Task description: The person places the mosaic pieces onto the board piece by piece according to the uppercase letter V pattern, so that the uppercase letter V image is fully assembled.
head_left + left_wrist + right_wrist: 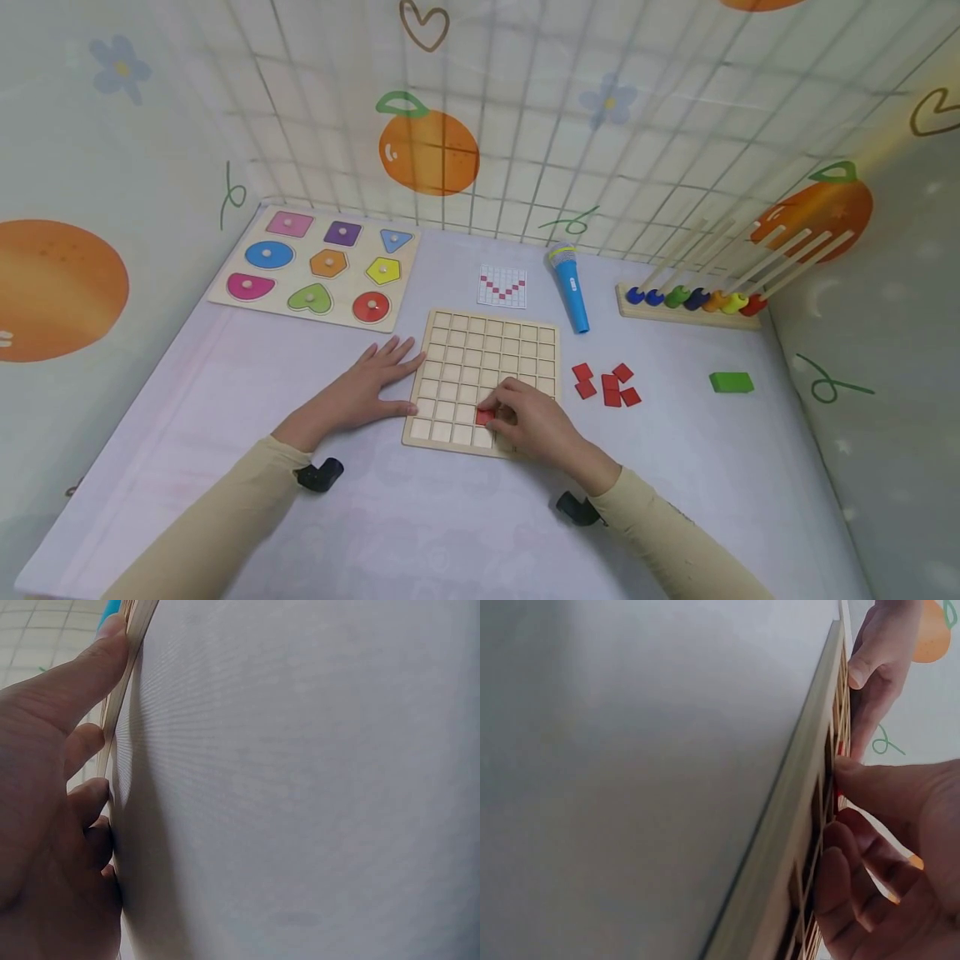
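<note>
A light wooden board with a square grid lies on the table in front of me. In its lower part, my right hand pinches a small red square tile between thumb and index finger, right at a grid cell. My left hand lies with spread fingers at the board's left edge; its thumb touches the rim in the left wrist view. Beside the board on the right are several loose red tiles, the nearest things to the right hand besides the board.
Behind the grid board lie a pattern card with red squares and a blue toy microphone. A shape puzzle is at the back left. To the right stand a bead-and-peg rack and a green block. A wire grid backs the table.
</note>
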`<control>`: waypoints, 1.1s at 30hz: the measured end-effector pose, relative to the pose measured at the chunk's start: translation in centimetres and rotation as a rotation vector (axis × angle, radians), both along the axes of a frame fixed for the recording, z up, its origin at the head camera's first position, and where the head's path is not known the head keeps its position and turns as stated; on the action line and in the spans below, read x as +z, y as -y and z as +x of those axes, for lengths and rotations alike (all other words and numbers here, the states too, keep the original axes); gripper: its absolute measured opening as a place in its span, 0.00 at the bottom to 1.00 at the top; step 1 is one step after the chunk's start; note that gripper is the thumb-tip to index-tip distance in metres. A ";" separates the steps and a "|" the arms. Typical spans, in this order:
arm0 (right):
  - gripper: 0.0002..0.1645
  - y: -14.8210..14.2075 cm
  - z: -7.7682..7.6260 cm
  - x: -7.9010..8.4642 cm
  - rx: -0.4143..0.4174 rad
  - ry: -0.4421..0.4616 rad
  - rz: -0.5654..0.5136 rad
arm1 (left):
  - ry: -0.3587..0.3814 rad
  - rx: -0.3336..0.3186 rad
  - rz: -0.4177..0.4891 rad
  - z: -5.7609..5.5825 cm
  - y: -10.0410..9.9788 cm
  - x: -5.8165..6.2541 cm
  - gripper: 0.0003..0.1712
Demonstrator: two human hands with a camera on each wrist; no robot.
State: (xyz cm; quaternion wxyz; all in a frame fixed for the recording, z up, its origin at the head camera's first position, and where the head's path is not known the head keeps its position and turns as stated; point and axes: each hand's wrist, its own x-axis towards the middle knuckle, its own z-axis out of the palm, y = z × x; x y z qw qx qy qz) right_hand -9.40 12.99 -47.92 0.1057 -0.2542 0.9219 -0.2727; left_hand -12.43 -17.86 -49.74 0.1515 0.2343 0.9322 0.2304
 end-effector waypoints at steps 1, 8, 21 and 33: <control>0.12 0.0 0.0 0.0 0.001 -0.002 0.000 | -0.001 -0.001 -0.001 0.0 0.0 0.0 0.52; 0.11 0.0 0.0 -0.1 0.000 -0.005 -0.001 | 0.002 0.002 -0.001 0.0 0.0 -0.1 0.52; 0.15 -0.2 0.1 0.0 -0.003 0.019 -0.002 | 0.006 0.006 -0.004 0.0 -0.1 0.1 0.52; 0.15 -1.5 -0.1 0.1 -0.101 0.048 -0.050 | -0.001 0.005 0.003 0.0 0.0 -0.1 0.53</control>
